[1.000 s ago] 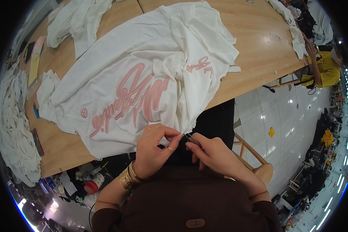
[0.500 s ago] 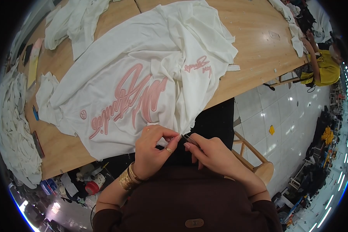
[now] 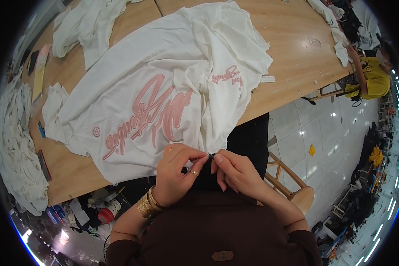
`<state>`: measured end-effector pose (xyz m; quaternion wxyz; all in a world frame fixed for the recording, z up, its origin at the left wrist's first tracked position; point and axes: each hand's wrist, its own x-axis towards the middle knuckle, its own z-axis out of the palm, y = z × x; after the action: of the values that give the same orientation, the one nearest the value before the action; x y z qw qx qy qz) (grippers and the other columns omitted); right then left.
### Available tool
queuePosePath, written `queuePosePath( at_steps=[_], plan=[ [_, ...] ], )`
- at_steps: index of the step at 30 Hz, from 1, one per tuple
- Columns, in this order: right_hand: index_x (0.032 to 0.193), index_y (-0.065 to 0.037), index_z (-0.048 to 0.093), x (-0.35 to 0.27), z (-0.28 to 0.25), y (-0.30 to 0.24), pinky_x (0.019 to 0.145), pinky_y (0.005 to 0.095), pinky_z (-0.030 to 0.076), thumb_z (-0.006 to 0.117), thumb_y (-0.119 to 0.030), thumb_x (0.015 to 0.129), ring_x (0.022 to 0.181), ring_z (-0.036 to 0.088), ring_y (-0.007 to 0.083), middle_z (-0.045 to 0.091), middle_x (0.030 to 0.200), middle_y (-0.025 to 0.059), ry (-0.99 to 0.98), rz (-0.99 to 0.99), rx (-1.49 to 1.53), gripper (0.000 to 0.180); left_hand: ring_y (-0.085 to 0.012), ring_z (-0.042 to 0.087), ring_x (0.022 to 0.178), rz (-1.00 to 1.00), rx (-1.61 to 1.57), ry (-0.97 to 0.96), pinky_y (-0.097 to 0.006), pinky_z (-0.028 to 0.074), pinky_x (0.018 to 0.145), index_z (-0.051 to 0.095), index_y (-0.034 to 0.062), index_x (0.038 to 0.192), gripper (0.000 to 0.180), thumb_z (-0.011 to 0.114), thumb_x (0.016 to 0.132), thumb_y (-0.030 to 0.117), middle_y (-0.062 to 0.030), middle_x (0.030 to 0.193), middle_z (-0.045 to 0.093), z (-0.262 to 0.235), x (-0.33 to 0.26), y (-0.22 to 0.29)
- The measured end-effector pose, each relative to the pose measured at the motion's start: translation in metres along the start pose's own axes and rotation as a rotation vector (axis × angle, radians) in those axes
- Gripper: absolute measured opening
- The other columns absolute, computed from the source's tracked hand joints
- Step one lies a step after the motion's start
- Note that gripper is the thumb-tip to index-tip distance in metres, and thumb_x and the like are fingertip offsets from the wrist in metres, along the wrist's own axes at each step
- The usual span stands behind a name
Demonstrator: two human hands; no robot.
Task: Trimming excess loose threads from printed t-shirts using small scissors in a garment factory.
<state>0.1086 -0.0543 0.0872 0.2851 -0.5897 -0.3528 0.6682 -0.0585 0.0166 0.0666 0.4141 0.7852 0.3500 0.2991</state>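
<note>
A white garment (image 3: 119, 88) with pink lettering lies spread over the table, its near edge gathered and hanging at the front. My left hand (image 3: 177, 170) is closed, thumb and forefinger pinching the gathered edge of the white garment. Right beside those fingertips, my right hand (image 3: 239, 173) is closed around a small slim metal tool (image 3: 211, 156), like tweezers or thread snips. Its dark tip points at the pinched fabric, and my fingers hide most of it.
The wooden table (image 3: 292, 48) carries another white garment (image 3: 86, 31) at the back left and a heap of white cloth (image 3: 17, 150) along the left. A wooden stool (image 3: 301, 197) stands at my right. Another person in yellow (image 3: 374, 77) is at the far right.
My right hand has turned, and its fingers now cover more of the metal tool. The garment's gathered edge by my fingers has shifted slightly. My left hand keeps its pinch.
</note>
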Motion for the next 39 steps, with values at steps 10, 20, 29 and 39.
queuePosePath(
  at_steps=[10, 20, 29, 39],
  plan=[
    [0.082, -0.003, 0.049, 0.002, -0.008, -0.004, 0.037, 0.0176, 0.027, 0.042, -0.029, 0.096, 0.035, 0.035, 0.0043, 0.051, 0.052, 0.0029, 0.120, 0.025, 0.205, 0.031, -0.0212, 0.054, 0.076, -0.053, -0.053, -0.058, -0.030, 0.041, 0.070, 0.062, 0.0063, 0.083, 0.013, 0.068, 0.072, 0.002, -0.0041, 0.079, 0.060, -0.002, -0.003, 0.000],
    [0.088, -0.004, 0.059, 0.016, -0.003, 0.007, 0.048, 0.0220, 0.035, 0.066, -0.016, 0.079, 0.051, 0.041, 0.0050, 0.050, 0.057, 0.0012, 0.410, -0.203, -0.065, 0.017, -0.0206, 0.052, 0.070, -0.108, -0.106, -0.090, -0.029, 0.041, 0.064, 0.061, 0.0059, 0.085, 0.012, 0.066, 0.074, 0.002, -0.0047, 0.078, 0.056, -0.003, 0.000, 0.002],
    [0.096, -0.008, 0.054, 0.012, -0.005, 0.013, 0.049, 0.0272, 0.044, 0.070, -0.011, 0.072, 0.055, 0.059, 0.0165, 0.060, 0.069, 0.0038, 0.472, -0.508, -0.571, 0.029, -0.0206, 0.053, 0.070, -0.128, -0.160, -0.092, -0.028, 0.042, 0.063, 0.060, 0.0047, 0.087, 0.011, 0.064, 0.077, 0.002, -0.0056, 0.077, 0.055, -0.004, 0.000, 0.001],
    [0.089, -0.007, 0.056, 0.009, -0.005, 0.009, 0.045, 0.0229, 0.041, 0.071, -0.004, 0.067, 0.048, 0.054, 0.0105, 0.056, 0.064, -0.0009, 0.540, -0.693, -0.697, 0.027, -0.0180, 0.055, 0.067, -0.251, -0.192, -0.170, -0.028, 0.044, 0.062, 0.062, 0.0030, 0.091, 0.012, 0.064, 0.079, 0.004, -0.0066, 0.074, 0.053, 0.001, 0.007, 0.006]
  ],
)
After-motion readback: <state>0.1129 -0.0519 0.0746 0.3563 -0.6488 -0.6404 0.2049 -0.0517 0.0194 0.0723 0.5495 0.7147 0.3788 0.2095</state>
